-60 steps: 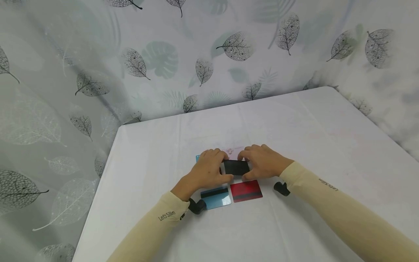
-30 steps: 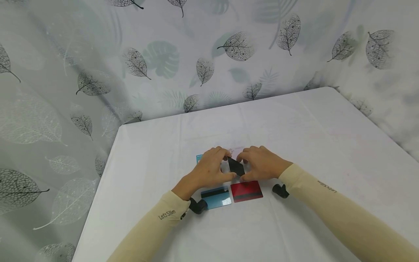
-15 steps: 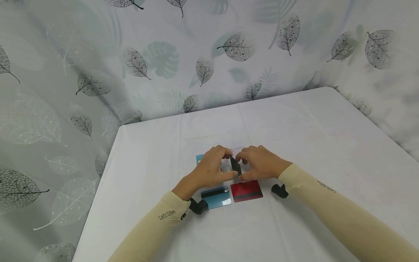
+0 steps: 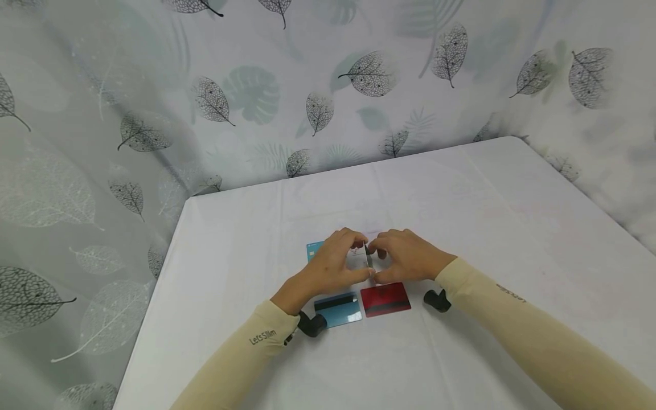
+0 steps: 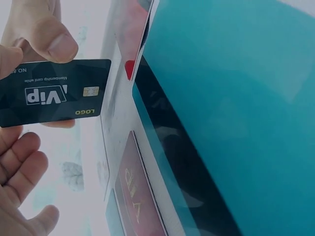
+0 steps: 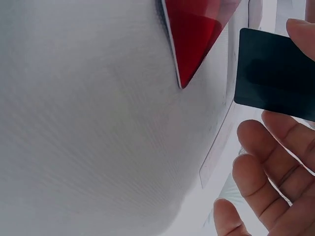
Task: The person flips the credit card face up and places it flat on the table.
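Black card (image 5: 54,93) (lettered "Vip"), left hand (image 4: 329,264) pinching, right hand (image 4: 406,256) too

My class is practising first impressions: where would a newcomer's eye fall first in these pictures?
Probably on the dark card marked "Vip", held up between the left hand and right hand. Next comes the bright red card on the white table, just nearer the wearer than the hands, with a blue card to its left. Behind, the leaf-patterned curtain fills the background.
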The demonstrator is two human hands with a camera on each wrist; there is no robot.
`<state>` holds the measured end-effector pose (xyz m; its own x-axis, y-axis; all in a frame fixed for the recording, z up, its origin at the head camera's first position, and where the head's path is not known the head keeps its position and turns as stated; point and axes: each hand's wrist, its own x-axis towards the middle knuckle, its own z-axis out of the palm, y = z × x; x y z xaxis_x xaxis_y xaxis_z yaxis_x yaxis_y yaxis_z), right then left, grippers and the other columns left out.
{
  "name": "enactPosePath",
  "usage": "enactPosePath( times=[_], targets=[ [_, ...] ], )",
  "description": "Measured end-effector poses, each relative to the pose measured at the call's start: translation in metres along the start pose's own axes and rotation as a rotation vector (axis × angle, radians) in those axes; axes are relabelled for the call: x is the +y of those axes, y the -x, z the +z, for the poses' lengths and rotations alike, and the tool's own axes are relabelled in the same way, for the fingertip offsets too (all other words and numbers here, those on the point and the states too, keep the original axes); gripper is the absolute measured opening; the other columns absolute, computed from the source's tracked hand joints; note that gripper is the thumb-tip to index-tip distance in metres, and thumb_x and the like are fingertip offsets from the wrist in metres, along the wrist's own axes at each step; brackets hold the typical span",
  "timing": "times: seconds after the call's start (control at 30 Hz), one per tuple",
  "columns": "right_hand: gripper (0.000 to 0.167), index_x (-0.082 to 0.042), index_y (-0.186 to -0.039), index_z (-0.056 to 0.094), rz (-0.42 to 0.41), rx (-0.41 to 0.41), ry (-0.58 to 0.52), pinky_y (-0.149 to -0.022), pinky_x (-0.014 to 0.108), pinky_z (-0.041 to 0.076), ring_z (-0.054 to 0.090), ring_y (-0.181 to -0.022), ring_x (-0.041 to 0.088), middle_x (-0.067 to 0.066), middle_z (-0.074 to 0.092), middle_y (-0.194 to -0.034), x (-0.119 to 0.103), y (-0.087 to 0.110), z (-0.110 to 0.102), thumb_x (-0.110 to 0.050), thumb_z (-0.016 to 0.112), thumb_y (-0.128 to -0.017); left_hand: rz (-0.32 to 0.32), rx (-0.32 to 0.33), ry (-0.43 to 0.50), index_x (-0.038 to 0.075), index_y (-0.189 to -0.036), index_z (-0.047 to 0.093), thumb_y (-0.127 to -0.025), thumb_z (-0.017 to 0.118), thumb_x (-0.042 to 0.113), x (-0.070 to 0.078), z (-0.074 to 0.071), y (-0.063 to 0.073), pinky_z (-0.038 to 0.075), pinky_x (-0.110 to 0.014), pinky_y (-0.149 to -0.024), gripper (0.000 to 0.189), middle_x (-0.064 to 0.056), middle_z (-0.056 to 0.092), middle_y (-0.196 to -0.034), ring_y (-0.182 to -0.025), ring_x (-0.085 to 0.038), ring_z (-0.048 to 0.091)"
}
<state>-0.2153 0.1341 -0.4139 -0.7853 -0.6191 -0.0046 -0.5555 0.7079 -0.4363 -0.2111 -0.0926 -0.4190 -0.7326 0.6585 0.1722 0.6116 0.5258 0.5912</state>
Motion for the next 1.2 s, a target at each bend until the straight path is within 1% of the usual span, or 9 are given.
enactPosePath(
  times=[0.17, 0.3, 0.47, 0.63, 0.73, 0.87, 0.97, 1.1, 1.2],
  targets=[
    [0.047, -0.008, -0.116, 0.074, -0.015, 0.013, -0.024, -0.079, 0.038, 0.048, 0.059, -0.085, 0.014, -0.004, 0.067, -0.091, 0.002, 0.001, 0.001, -0.037, 0.080, -0.080, 0.002, -0.014, 0.005, 0.002, -0.140, 0.053, -0.093, 0.078, 0.035, 0.000, 0.000, 0.001, 0.050, -0.044, -0.100, 0.062, -0.014, 0.061, -0.129, -0.118, -0.029, 0.058],
    [0.046, -0.007, -0.116, 0.074, -0.031, 0.027, -0.045, -0.077, 0.036, 0.049, 0.060, -0.084, 0.016, -0.003, 0.067, -0.090, 0.002, 0.002, 0.000, -0.036, 0.082, -0.080, -0.004, -0.026, -0.014, 0.003, -0.141, 0.054, -0.095, 0.077, 0.037, 0.000, 0.000, 0.001, 0.049, -0.044, -0.102, 0.062, -0.014, 0.062, -0.130, -0.120, -0.029, 0.057],
    [0.048, -0.007, -0.117, 0.074, -0.032, 0.031, -0.059, -0.077, 0.035, 0.050, 0.062, -0.088, 0.017, -0.004, 0.068, -0.092, 0.002, 0.002, 0.000, -0.038, 0.083, -0.081, -0.016, -0.035, -0.045, 0.006, -0.137, 0.056, -0.095, 0.076, 0.039, 0.000, 0.002, 0.002, 0.049, -0.042, -0.103, 0.058, -0.010, 0.063, -0.129, -0.120, -0.025, 0.058],
    [0.054, -0.007, -0.120, 0.074, -0.026, 0.012, -0.081, -0.080, 0.037, 0.052, 0.062, -0.095, 0.019, -0.002, 0.069, -0.098, 0.003, 0.004, -0.002, -0.043, 0.085, -0.081, -0.041, -0.048, -0.028, 0.007, -0.139, 0.056, -0.093, 0.077, 0.038, 0.001, 0.001, 0.003, 0.049, -0.042, -0.107, 0.059, -0.007, 0.062, -0.134, -0.125, -0.024, 0.058],
    [0.053, -0.009, -0.122, 0.073, -0.026, 0.015, -0.086, -0.082, 0.038, 0.052, 0.062, -0.098, 0.020, -0.001, 0.070, -0.101, 0.004, 0.006, -0.003, -0.042, 0.084, -0.083, -0.056, -0.051, -0.019, 0.006, -0.141, 0.055, -0.093, 0.078, 0.038, 0.002, 0.001, 0.003, 0.049, -0.043, -0.108, 0.062, -0.008, 0.063, -0.136, -0.125, -0.024, 0.059],
    [0.042, -0.010, -0.124, 0.071, -0.057, 0.072, -0.105, -0.083, 0.040, 0.052, 0.062, -0.099, 0.021, 0.001, 0.070, -0.105, 0.005, 0.007, -0.006, -0.029, 0.076, -0.087, -0.071, -0.050, -0.015, 0.006, -0.142, 0.054, -0.093, 0.077, 0.038, 0.002, 0.000, 0.003, 0.051, -0.043, -0.103, 0.063, -0.008, 0.066, -0.132, -0.121, -0.025, 0.060],
    [0.042, -0.010, -0.127, 0.068, -0.084, 0.121, -0.136, -0.086, 0.043, 0.052, 0.063, -0.101, 0.023, 0.003, 0.070, -0.109, 0.005, 0.007, -0.007, -0.022, 0.069, -0.087, -0.070, -0.049, -0.018, 0.005, -0.142, 0.053, -0.093, 0.076, 0.038, 0.001, 0.000, 0.003, 0.052, -0.042, -0.100, 0.063, -0.009, 0.067, -0.129, -0.118, -0.025, 0.061],
    [0.049, -0.010, -0.133, 0.065, -0.104, 0.147, -0.155, -0.086, 0.044, 0.051, 0.063, -0.103, 0.025, 0.006, 0.070, -0.111, 0.004, 0.007, -0.010, -0.029, 0.070, -0.087, -0.058, -0.040, -0.021, 0.002, -0.138, 0.055, -0.094, 0.074, 0.038, 0.000, 0.000, 0.003, 0.051, -0.043, -0.098, 0.061, -0.009, 0.070, -0.125, -0.114, -0.026, 0.063],
    [0.054, -0.012, -0.134, 0.063, -0.115, 0.151, -0.155, -0.086, 0.043, 0.051, 0.063, -0.103, 0.026, 0.006, 0.069, -0.111, 0.003, 0.007, -0.012, -0.033, 0.074, -0.086, -0.058, -0.038, -0.031, 0.003, -0.135, 0.057, -0.095, 0.073, 0.041, 0.001, -0.001, 0.003, 0.049, -0.044, -0.099, 0.057, -0.008, 0.071, -0.122, -0.110, -0.026, 0.063]
  ],
)
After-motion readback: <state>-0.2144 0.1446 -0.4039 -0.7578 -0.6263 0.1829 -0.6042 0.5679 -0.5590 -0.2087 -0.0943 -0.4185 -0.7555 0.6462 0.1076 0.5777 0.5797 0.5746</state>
